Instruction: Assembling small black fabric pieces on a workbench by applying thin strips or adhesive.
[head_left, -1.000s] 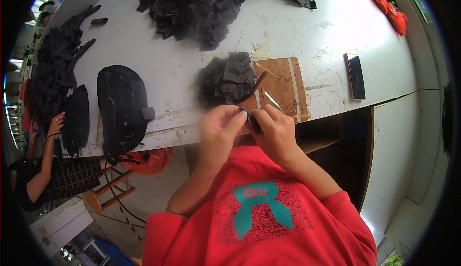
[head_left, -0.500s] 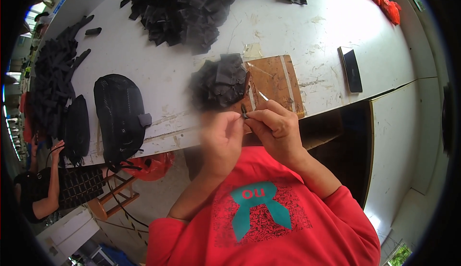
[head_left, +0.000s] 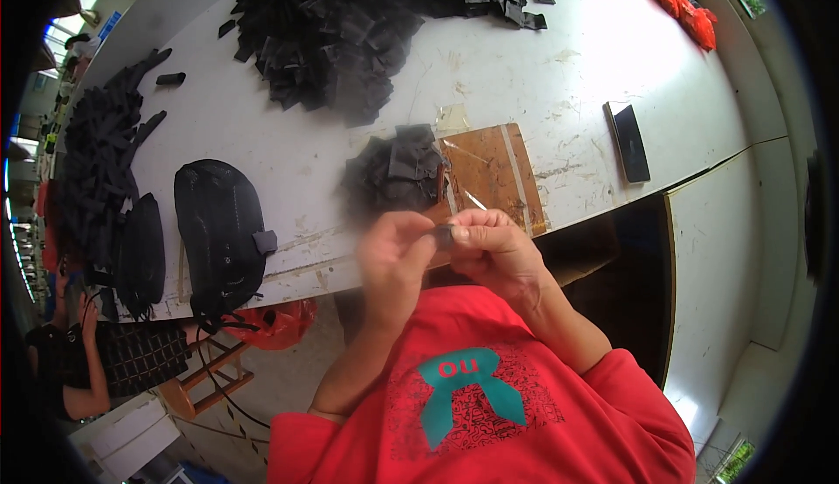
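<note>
My right hand (head_left: pixel 500 252) pinches a small folded piece of dark fabric (head_left: pixel 444 237) between thumb and fingers, just in front of the table edge. My left hand (head_left: pixel 395 252) is closed at the piece's other side, its thumb and fingertips against it; it looks somewhat blurred. Right beyond my hands lies a brown wooden board (head_left: pixel 494 169) with strips of clear tape, its near edge partly hidden by my fingers. Beside the board, on its left, sits a small heap of black fabric pieces (head_left: pixel 393 172).
A large pile of black fabric pieces (head_left: pixel 332 34) covers the far table. To the left lie a black bag-shaped item (head_left: pixel 218 231), a narrower black one (head_left: pixel 142 257) and dark strips (head_left: pixel 105 134). A phone (head_left: pixel 629 143) and red plastic bags (head_left: pixel 677 3) are at right. Another person (head_left: pixel 83 353) sits at left.
The fabric piece has turned between my fingers and shows more of its face. My left fingers have shifted and curled more. The whole view has tilted slightly, so the table sits lower.
</note>
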